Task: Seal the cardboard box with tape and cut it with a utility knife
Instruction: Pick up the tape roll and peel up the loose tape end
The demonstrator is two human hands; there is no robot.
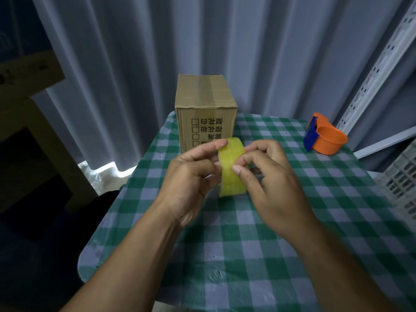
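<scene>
A yellowish roll of clear tape (231, 174) is held upright above the middle of the table. My left hand (191, 176) grips its left side, with the index finger laid over the top. My right hand (270, 176) holds the right side, thumb pressed on the roll's outer face. Behind the roll stands a closed cardboard box (206, 109) with printed characters on its front and a strip of tape along its top seam. No utility knife is in view.
An orange and blue tape dispenser (324, 137) lies at the table's far right. The table wears a green and white checked cloth (247, 255). White curtains hang behind; a perforated metal rack (378, 70) and a white crate (403, 176) stand on the right.
</scene>
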